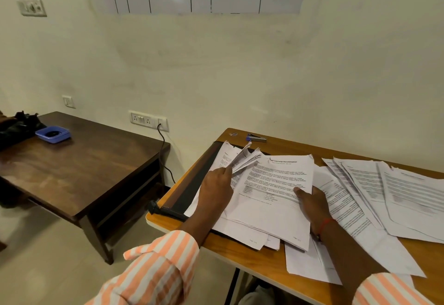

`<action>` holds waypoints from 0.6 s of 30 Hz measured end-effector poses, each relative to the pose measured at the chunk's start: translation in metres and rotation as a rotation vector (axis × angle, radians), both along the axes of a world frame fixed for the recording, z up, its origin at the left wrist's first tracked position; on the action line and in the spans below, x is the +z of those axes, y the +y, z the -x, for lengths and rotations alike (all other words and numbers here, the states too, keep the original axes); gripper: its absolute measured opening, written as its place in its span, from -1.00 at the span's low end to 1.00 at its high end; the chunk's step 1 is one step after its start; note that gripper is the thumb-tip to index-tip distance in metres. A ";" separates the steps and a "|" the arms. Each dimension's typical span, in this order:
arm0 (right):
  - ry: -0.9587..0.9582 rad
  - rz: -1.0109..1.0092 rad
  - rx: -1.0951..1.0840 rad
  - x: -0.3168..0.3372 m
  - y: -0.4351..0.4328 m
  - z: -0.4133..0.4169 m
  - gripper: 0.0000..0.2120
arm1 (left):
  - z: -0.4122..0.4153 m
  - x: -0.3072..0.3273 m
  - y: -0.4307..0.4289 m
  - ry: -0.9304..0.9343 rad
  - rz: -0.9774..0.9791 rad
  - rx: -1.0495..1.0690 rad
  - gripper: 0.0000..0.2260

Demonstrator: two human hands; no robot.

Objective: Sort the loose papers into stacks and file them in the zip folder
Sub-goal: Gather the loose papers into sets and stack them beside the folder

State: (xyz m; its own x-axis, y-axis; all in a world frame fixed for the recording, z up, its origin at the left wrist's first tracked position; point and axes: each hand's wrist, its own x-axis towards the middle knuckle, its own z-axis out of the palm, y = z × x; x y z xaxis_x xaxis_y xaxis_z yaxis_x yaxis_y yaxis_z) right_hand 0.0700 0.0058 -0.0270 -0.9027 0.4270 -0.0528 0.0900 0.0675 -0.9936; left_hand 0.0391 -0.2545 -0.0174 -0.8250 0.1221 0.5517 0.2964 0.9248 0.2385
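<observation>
While hands (216,190) grip edges — papers (271,211) lie between.

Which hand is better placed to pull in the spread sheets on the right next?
Right: the right hand sits beside the spread white printed sheets; the left hand grips fanned white papers farther away.

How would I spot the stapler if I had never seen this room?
Start at the light wooden desk strewn with printed papers. Follow it to its far left corner, beyond the papers, where the stapler lies on bare wood. It is small, blue and silver, unlike the white sheets near it.
</observation>
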 end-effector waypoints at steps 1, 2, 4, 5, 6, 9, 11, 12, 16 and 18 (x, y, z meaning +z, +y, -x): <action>0.004 0.002 0.001 0.000 0.000 0.000 -0.82 | 0.000 0.000 0.000 0.005 -0.003 -0.002 -0.62; 0.007 0.006 0.002 0.000 0.001 0.000 -0.83 | 0.000 -0.001 0.000 0.012 -0.007 -0.003 -0.62; 0.011 0.010 0.006 -0.001 0.001 0.001 -0.84 | 0.000 -0.001 0.000 0.019 -0.018 -0.002 -0.62; 0.009 0.006 0.007 -0.002 0.002 0.002 -0.85 | 0.000 -0.001 0.000 0.018 -0.018 0.001 -0.63; 0.004 -0.003 0.006 -0.004 0.003 0.003 -0.86 | 0.001 -0.001 0.000 0.012 -0.013 0.006 -0.64; -0.007 -0.011 0.004 -0.005 0.003 0.004 -0.87 | 0.001 -0.001 -0.001 -0.018 -0.021 0.021 -0.65; -0.005 -0.008 0.003 -0.005 0.003 0.004 -0.86 | 0.001 0.000 -0.002 -0.057 -0.082 0.037 -0.65; -0.006 -0.007 0.003 -0.005 0.003 0.004 -0.86 | 0.001 0.001 -0.002 -0.084 -0.117 0.050 -0.66; -0.010 -0.001 0.004 -0.005 0.004 0.004 -0.82 | 0.004 0.003 -0.004 -0.158 -0.119 0.121 -0.71; -0.013 -0.002 0.008 -0.005 0.003 0.006 -0.82 | 0.008 0.003 -0.006 -0.214 -0.177 0.173 -0.70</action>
